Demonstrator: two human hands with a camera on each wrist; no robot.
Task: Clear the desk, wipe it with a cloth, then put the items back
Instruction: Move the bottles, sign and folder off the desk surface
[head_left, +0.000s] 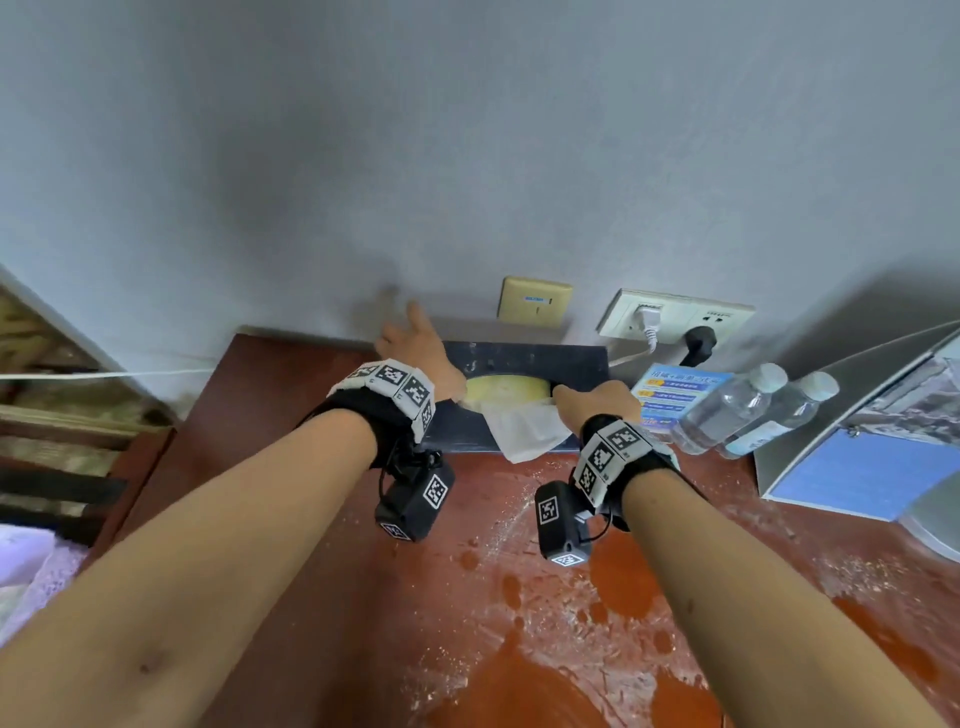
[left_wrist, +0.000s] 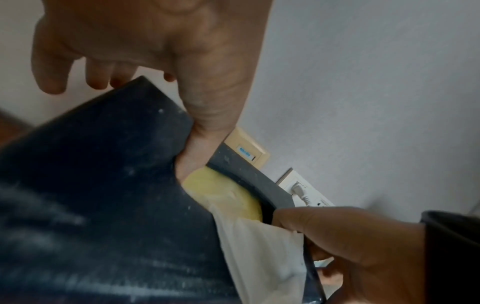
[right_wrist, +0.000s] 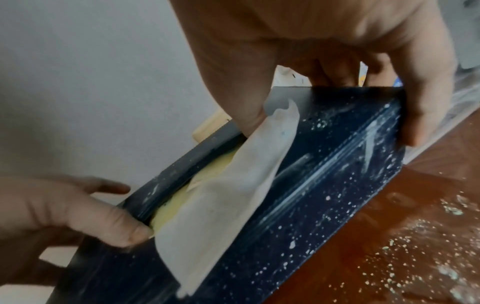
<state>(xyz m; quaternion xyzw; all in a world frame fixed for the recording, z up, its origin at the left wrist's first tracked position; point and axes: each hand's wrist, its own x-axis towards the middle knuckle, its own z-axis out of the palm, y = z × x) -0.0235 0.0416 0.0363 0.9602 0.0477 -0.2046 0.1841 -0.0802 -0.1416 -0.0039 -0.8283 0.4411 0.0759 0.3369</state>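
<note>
Hands at either end of a dark tissue box (head_left: 524, 395) on the desk (head_left: 519, 597).
Left hand (head_left: 421, 364) and right hand (head_left: 592, 400) both clasp it, thumbs hooked in the slot, which only the wrist views show; white specks dust the box, a tissue (right_wrist: 228, 195) hangs out.

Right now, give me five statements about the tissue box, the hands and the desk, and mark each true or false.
1. Both hands grip the dark tissue box. True: the left hand holds one end, the right hand the other.
2. A white tissue hangs out of the box's opening. True.
3. The water bottles lie on the left of the box. False: the two stand on its right.
4. The wooden desk is clean and dry. False: white specks and wet patches cover it.
5. Both wall sockets are unused. False: a white plug and a black plug sit in them.
</note>
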